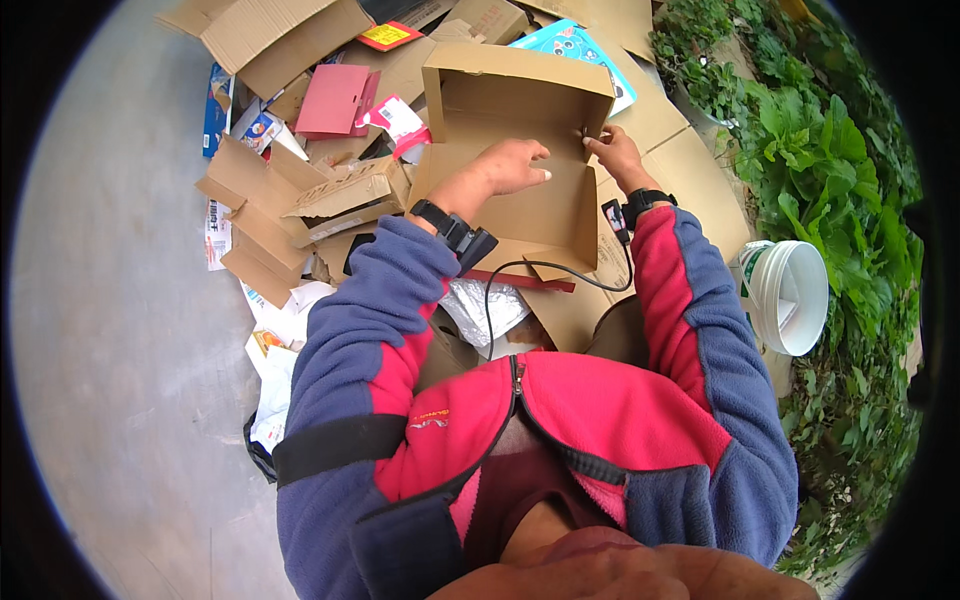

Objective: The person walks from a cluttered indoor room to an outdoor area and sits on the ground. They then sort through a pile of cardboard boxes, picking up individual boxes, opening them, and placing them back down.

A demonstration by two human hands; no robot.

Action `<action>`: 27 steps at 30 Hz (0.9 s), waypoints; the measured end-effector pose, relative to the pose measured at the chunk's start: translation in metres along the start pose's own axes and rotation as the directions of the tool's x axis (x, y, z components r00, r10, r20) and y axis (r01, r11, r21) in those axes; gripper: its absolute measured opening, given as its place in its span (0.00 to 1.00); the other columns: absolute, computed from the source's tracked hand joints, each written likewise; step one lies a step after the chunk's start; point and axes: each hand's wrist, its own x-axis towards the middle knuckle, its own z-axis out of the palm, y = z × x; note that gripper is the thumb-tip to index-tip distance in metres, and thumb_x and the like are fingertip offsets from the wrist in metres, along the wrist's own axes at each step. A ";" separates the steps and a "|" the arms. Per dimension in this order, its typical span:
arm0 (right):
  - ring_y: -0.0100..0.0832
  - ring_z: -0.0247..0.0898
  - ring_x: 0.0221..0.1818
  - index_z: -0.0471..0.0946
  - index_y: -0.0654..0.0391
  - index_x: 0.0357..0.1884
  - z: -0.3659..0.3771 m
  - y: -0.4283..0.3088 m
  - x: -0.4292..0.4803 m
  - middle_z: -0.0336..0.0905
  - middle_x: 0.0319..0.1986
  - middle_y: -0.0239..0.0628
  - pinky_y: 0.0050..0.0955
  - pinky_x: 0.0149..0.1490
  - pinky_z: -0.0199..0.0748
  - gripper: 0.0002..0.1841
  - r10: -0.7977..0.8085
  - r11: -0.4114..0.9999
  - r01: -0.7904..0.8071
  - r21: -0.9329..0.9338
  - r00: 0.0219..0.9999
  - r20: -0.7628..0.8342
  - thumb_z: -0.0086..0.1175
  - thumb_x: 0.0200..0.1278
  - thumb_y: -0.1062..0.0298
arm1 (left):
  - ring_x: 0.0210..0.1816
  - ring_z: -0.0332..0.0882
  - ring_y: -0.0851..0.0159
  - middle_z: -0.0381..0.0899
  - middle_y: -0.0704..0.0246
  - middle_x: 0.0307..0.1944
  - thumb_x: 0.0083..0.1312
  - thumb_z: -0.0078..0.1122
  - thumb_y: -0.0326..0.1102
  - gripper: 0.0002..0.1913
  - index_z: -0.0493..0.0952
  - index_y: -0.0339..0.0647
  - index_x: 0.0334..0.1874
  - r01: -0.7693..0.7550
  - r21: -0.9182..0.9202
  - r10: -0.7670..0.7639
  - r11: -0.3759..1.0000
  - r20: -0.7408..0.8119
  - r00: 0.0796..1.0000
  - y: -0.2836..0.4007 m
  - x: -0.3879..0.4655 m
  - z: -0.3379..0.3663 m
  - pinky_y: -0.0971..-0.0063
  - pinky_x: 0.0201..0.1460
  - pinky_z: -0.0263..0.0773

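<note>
An opened brown cardboard box lies before me, its inside facing up and its far wall raised. My right hand pinches the box's right edge near the far corner, between thumb and fingers. Over the middle of the box is my left hand, its thumb and fingers apart and nothing held. Black straps circle both wrists. A black cable runs from the device at the right wrist across the near side of the box. Beneath that near side lie a red strip and a crumpled silver foil piece.
Flattened cardboard and torn cartons surround the box. A pink folder and a blue printed sheet lie farther back. At right stand a white plastic bucket and leafy plants. Grey concrete floor stretches along the left.
</note>
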 end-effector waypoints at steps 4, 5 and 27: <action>0.38 0.81 0.40 0.73 0.62 0.59 0.010 -0.025 -0.012 0.84 0.34 0.40 0.35 0.47 0.76 0.33 -0.081 0.988 0.081 -0.131 0.997 0.001 0.65 0.54 0.53 | 0.59 0.77 0.55 0.79 0.54 0.56 0.63 0.64 0.41 0.25 0.75 0.35 0.60 0.055 -0.066 -0.063 0.996 -0.128 0.990 -0.014 0.006 0.000 0.66 0.62 0.72; 0.38 0.81 0.39 0.74 0.62 0.59 0.012 -0.029 -0.013 0.84 0.34 0.40 0.35 0.47 0.76 0.32 -0.122 0.973 0.122 -0.197 0.992 0.010 0.65 0.54 0.53 | 0.59 0.77 0.54 0.79 0.54 0.56 0.63 0.64 0.41 0.25 0.75 0.35 0.59 0.082 -0.080 -0.094 0.993 -0.161 0.983 -0.018 0.008 0.003 0.66 0.62 0.72; 0.38 0.76 0.55 0.69 0.61 0.61 0.016 -0.028 -0.006 0.78 0.53 0.44 0.33 0.56 0.75 0.30 -0.130 0.918 0.065 0.391 0.981 0.143 0.62 0.53 0.74 | 0.62 0.74 0.56 0.76 0.55 0.60 0.59 0.67 0.34 0.32 0.67 0.36 0.66 -0.031 -0.302 -0.035 0.953 -0.211 0.977 -0.020 0.096 0.040 0.65 0.64 0.69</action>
